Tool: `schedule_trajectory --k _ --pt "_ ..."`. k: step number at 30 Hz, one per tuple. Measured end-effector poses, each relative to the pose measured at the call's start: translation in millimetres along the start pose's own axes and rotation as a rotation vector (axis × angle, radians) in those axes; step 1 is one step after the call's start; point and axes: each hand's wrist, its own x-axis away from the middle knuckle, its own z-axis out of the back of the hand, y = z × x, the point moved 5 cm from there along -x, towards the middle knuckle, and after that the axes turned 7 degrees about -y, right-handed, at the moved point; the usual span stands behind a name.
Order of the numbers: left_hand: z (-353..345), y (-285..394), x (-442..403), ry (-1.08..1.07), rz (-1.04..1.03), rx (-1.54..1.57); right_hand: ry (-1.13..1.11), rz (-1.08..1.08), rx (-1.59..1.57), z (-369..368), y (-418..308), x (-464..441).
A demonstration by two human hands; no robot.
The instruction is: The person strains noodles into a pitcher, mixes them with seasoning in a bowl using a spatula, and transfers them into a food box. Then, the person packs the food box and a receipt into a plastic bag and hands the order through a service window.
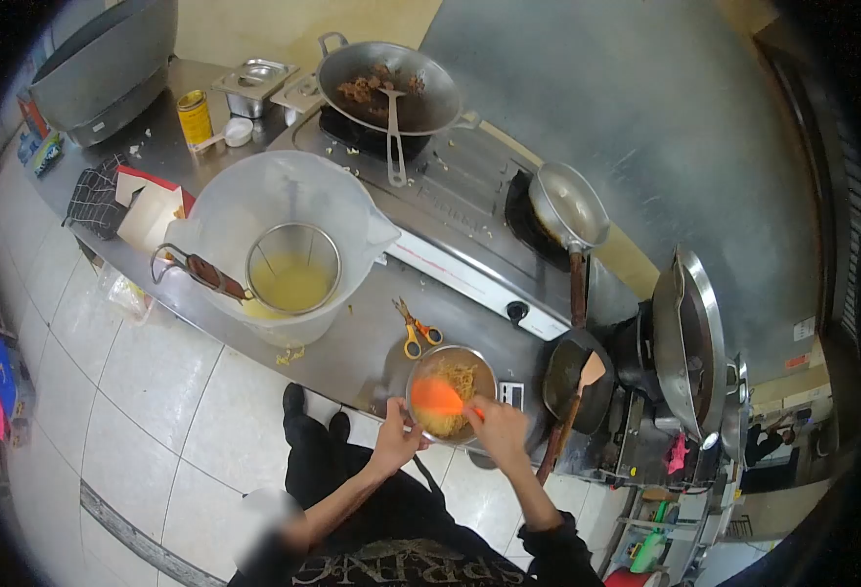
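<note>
A round metal bowl (490, 368) with yellowish, noodle-like shreds (462, 376) stands at the counter's front edge. My left hand (398, 442) grips the bowl's near left rim. In my right hand (501, 428) is the handle of an orange spatula (436, 395), its broad head over the shreds inside the bowl. Orange-handled scissors (418, 331) lie just beyond the bowl. Beside its right rim sits a small scale-like device (511, 393), partly showing.
A large translucent tub (235, 186) holds yellow liquid, with a wire strainer (293, 269) across it. On the stove stand a wok (440, 88) of brown food and a saucepan (569, 201). A dark pan (572, 377) with a wooden-handled spatula (575, 406) is at right.
</note>
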Motion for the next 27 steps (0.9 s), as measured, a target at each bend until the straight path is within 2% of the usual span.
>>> schedule_trajectory --k 2,3,5,6,7,8,9,10,12,13,16,17,18,19,21,22,24,27 --pt "1.2 -0.3 0.8 -0.016 -0.026 -0.034 -0.097 0.145 0.074 22.3 -1.2 -0.2" --pt "-0.3 -0.3 2.3 -0.024 -0.004 -0.04 0.103 0.257 0.212 38.8 -1.1 -6.3" --pt "-8.0 7.8 3.2 -0.012 -0.069 -0.08 0.363 0.28 0.277 51.4 13.9 -24.2" --pt "-12.8 12.0 4.3 0.012 -0.094 -0.104 0.373 0.273 0.282 40.4 23.4 -19.5" --pt "-16.9 11.2 4.1 0.055 -0.217 -0.161 0.229 0.182 0.248 16.9 38.4 -12.0" --pt "-19.0 11.6 5.1 0.073 -0.243 -0.207 0.086 0.099 0.213 -7.4 52.5 -1.9" --pt "-21.2 13.5 4.0 0.101 -0.269 -0.244 0.07 0.009 0.014 -24.2 69.6 15.7" --pt "-23.6 13.6 3.7 0.096 -0.261 -0.266 -0.048 -0.088 -0.085 -41.3 81.6 32.1" --pt "-29.9 22.2 4.2 0.081 -0.258 -0.304 -0.019 -0.125 -0.452 -64.2 81.2 57.0" --pt "-32.1 24.6 5.1 0.047 -0.253 -0.356 -0.027 -0.135 -0.458 -55.4 73.1 62.8" --pt "-20.4 16.1 -4.0 0.008 -0.151 -0.226 0.051 -0.186 -0.439 -3.3 51.8 65.5" --pt "-13.3 13.9 -4.7 0.002 -0.108 -0.135 0.035 -0.274 -0.358 10.3 46.9 68.2" --pt "-9.4 19.1 -2.9 -0.014 -0.147 -0.185 0.015 -0.36 -0.272 17.4 46.2 66.5" --pt "-5.6 18.4 -4.5 -0.016 -0.145 -0.184 0.014 -0.362 -0.271 17.7 40.6 57.8" --pt "-1.2 7.9 -5.9 -0.028 -0.068 -0.079 0.123 -0.252 -0.181 14.9 15.7 47.4" --pt "0.0 3.5 -7.0 -0.015 -0.058 -0.041 0.112 -0.255 -0.177 6.3 9.3 48.0" --pt "4.5 3.0 -5.8 -0.011 -0.071 -0.033 0.065 -0.109 -0.207 -6.6 -9.8 37.4" --pt "10.0 1.4 -5.0 -0.015 -0.056 0.004 -0.016 -0.147 -0.219 15.1 -1.1 36.3"
